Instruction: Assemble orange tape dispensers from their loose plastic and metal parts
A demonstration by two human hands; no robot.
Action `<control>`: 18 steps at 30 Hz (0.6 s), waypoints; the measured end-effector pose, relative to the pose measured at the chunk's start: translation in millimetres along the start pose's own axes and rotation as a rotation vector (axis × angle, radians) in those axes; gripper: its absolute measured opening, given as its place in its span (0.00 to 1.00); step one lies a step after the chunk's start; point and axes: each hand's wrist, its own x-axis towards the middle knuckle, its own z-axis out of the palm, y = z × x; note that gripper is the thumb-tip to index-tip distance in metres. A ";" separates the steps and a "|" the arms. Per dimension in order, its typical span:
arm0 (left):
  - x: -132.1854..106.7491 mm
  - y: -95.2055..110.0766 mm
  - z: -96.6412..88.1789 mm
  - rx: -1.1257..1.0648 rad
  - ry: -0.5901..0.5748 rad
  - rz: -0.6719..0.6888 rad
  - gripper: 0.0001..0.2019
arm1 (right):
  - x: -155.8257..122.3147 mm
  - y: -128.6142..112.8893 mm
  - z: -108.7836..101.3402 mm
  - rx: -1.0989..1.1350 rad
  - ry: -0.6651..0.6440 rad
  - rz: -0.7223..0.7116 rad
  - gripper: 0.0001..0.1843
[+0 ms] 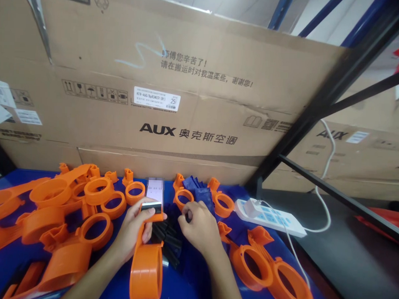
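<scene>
My left hand (136, 228) is closed round the handle end of an orange plastic ring part (147, 263), thumb pressed near a black-and-silver strip at its top. My right hand (198, 226) is closed in a pinch over a pile of black rubber strips (168, 242) on the blue table (188, 288), holding something small and dark that I cannot make out. A phone (155, 189) with a timer on its screen lies just beyond my left hand.
Several orange ring parts (69, 206) crowd the left side, and more orange ring parts (267, 269) lie at the right. Dark blue pieces (198, 188) sit behind my right hand. A white power strip (269, 216) with a cable lies at the right. A large cardboard box (175, 100) walls the back.
</scene>
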 end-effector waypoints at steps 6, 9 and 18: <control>0.5 -7.7 -0.3 0.081 0.003 -0.010 0.17 | -2.1 -16.2 -4.2 0.410 0.033 -0.327 0.17; 0.1 -13.8 -0.3 0.093 -0.018 -0.016 0.19 | -3.9 -23.4 2.8 0.397 -0.029 -0.399 0.18; 0.2 11.2 -13.9 -0.299 -0.050 0.023 0.11 | -1.4 -14.6 3.0 0.363 0.157 -0.271 0.08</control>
